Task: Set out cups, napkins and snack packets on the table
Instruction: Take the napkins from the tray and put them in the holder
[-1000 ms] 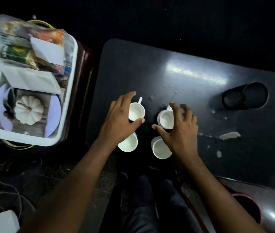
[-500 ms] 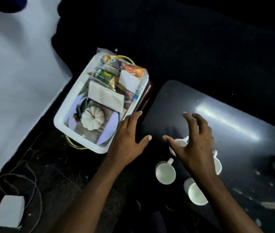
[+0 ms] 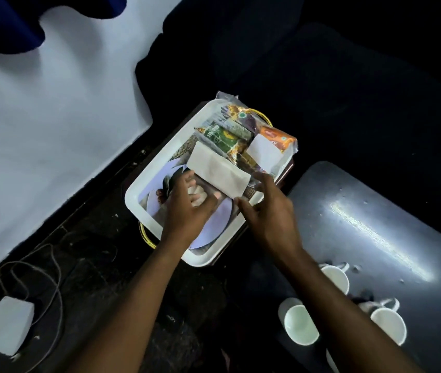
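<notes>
A white tray [image 3: 144, 185] stands left of the dark table [image 3: 370, 208]. In it lie a folded white napkin [image 3: 218, 172], a smaller white napkin [image 3: 263, 152] and several snack packets [image 3: 230, 133], one orange [image 3: 281, 135]. My left hand [image 3: 187, 208] hovers over the tray's printed bottom, fingers spread, just below the folded napkin. My right hand [image 3: 268, 211] reaches in at the tray's right rim, fingers apart beside the napkin's lower corner. Neither hand holds anything. White cups [image 3: 301, 328] stand at the table's near edge, partly behind my right forearm.
The tray rests on a dark stand with a yellow ring [image 3: 146, 238] showing underneath. A white wall [image 3: 52, 117] is at the left. Cables and a white adapter block [image 3: 8, 324] lie on the dark floor at lower left.
Both hands left the cups on the table and moved left onto the tray, reaching the folded napkin. The view swung left and up, so the cups now sit at lower right.
</notes>
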